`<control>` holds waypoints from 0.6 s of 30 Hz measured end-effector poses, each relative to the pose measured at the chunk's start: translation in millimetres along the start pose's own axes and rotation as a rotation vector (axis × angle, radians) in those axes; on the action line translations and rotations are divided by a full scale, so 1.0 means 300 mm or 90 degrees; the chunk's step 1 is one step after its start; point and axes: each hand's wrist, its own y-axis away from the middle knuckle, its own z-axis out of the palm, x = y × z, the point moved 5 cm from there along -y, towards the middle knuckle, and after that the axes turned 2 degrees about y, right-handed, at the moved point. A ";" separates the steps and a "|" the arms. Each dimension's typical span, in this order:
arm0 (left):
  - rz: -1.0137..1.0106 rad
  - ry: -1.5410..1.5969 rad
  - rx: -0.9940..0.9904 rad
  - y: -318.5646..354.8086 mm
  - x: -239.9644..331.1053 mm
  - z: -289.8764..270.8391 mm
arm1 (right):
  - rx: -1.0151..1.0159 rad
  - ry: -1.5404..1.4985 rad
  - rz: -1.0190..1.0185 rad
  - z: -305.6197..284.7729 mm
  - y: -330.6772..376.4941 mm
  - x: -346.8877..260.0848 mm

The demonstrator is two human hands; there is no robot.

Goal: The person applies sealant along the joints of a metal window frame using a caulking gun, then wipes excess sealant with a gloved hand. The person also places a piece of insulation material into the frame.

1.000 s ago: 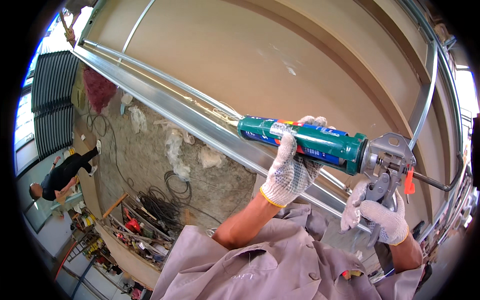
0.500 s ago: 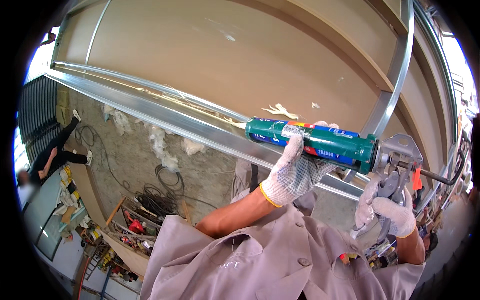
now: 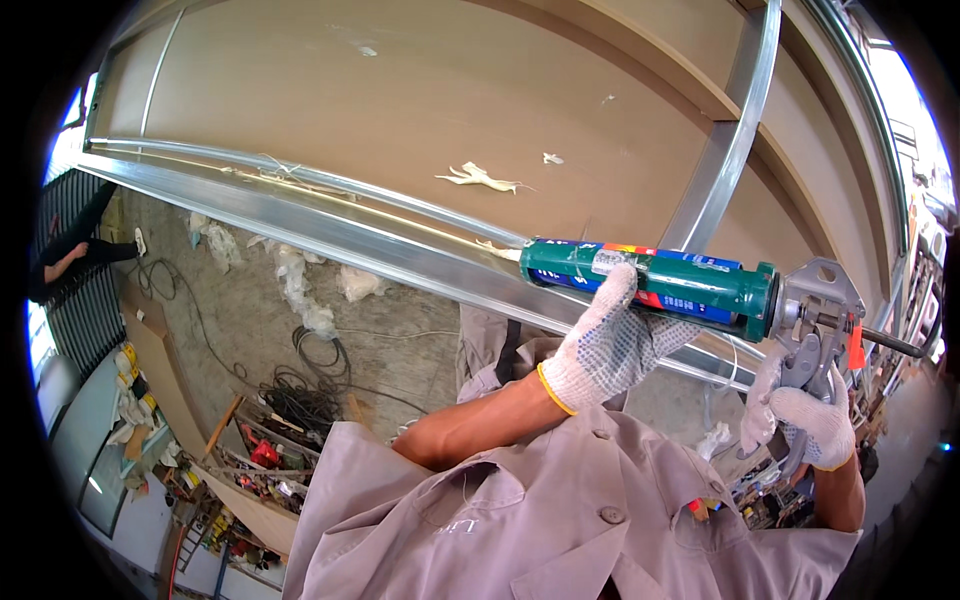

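Note:
A green caulking gun (image 3: 700, 291) with a tube in it lies level across my front, its nozzle pointing left. My left hand (image 3: 610, 345), in a white dotted glove, wraps round the barrel from below. Around the grey metal handle and trigger at the right end closes my gloved right hand (image 3: 805, 420). The pale nozzle tip meets the channel of a silver metal frame rail (image 3: 330, 225), where a cream bead of sealant (image 3: 380, 217) runs off to the left. A torn scrap of cream sealant (image 3: 483, 179) rests on the brown panel (image 3: 330, 100) beyond.
A silver crossbar (image 3: 735, 150) spans the panel at the right. Black cables (image 3: 305, 395) and plastic wrap (image 3: 300, 285) lie on the concrete floor. A tool cart (image 3: 260, 460) stands at lower left. Another person (image 3: 85, 255) is at the far left.
The view has shifted, so the panel and rail sit further left and the gun a little further right. Both hands keep their hold. The other person appears further toward the left edge.

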 end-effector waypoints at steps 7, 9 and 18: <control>-0.037 -0.156 0.068 -0.044 -0.116 -0.040 | 0.079 0.041 0.008 -0.104 0.075 -0.017; -0.041 -0.174 0.075 -0.047 -0.136 -0.041 | 0.133 0.037 0.000 -0.142 0.097 -0.015; -0.128 -0.177 0.071 -0.063 -0.208 -0.051 | 0.145 0.008 0.076 -0.163 0.162 -0.059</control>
